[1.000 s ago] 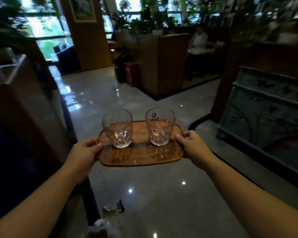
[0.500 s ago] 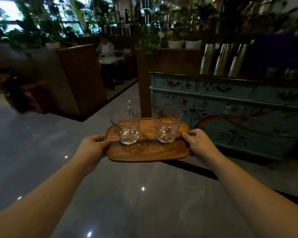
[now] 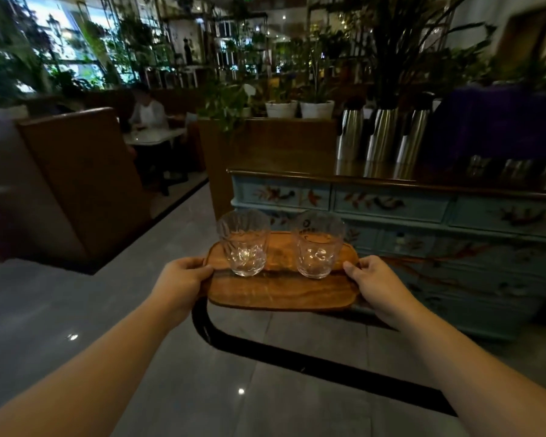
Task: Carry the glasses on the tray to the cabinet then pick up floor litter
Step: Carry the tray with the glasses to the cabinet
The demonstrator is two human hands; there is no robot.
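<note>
An oval wooden tray (image 3: 281, 293) is held level in front of me at waist height. My left hand (image 3: 183, 280) grips its left end and my right hand (image 3: 371, 283) grips its right end. Two clear empty glasses stand upright on it: a left glass (image 3: 244, 244) and a right glass (image 3: 317, 246) with a small printed logo. Just beyond the tray stands the pale blue painted cabinet (image 3: 391, 201) with a dark wooden top. No floor litter is in view.
Three steel thermos jugs (image 3: 382, 135) and several small metal cups (image 3: 514, 170) stand on the cabinet top. A brown booth partition (image 3: 82, 181) is at left, with a seated person (image 3: 147, 113) behind it. Potted plants (image 3: 300, 107) line a wooden divider. The grey tiled floor (image 3: 76, 310) has a black inlay strip.
The view has swung right and closed in on the blue cabinet, which now fills the right side. The litter seen on the floor a second ago is out of view. Both hands keep hold of the tray.
</note>
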